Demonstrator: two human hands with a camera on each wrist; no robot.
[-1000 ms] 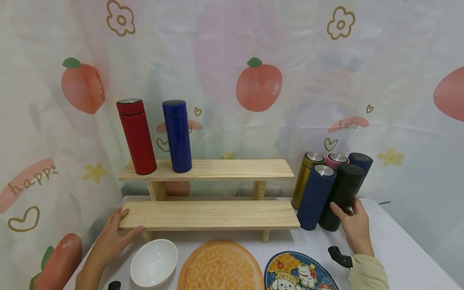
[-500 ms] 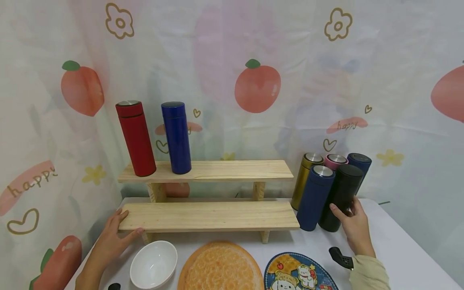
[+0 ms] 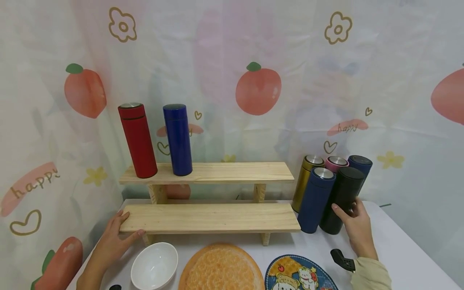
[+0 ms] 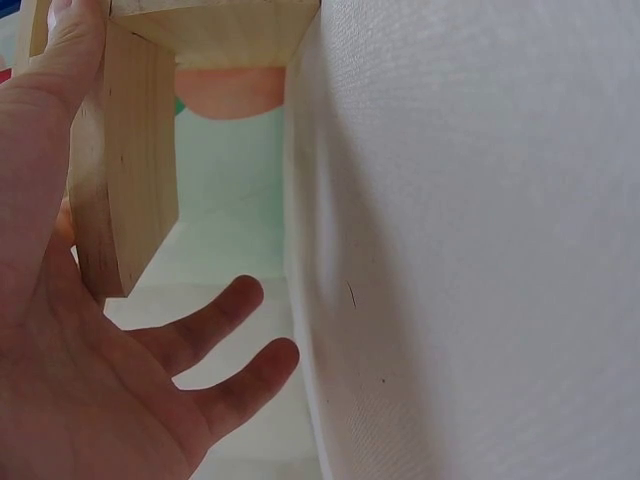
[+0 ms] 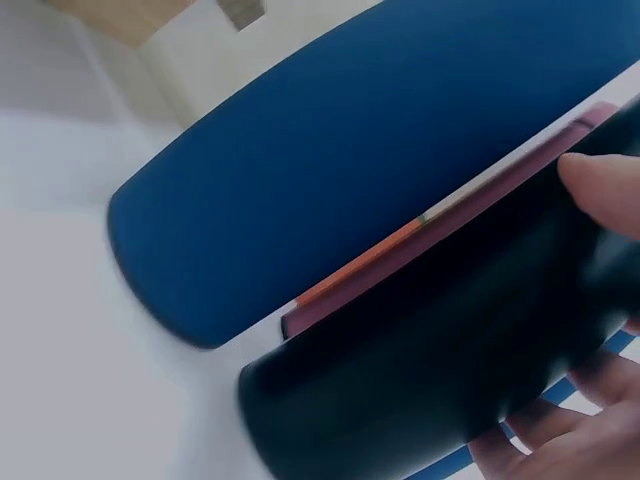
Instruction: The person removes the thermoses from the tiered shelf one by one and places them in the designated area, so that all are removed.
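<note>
Black flask, right of centre, upright on the table among four other flasks: my right hand curls around its lower body. My left hand, fingers relaxed and spread, rests against the lower shelf at lower left.

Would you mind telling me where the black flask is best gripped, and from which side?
Grip the black flask round its lower-middle body from the open right side, probably where the right hand already wraps it. It is a smooth upright cylinder, with the navy flask crowding its left and others behind.
</note>
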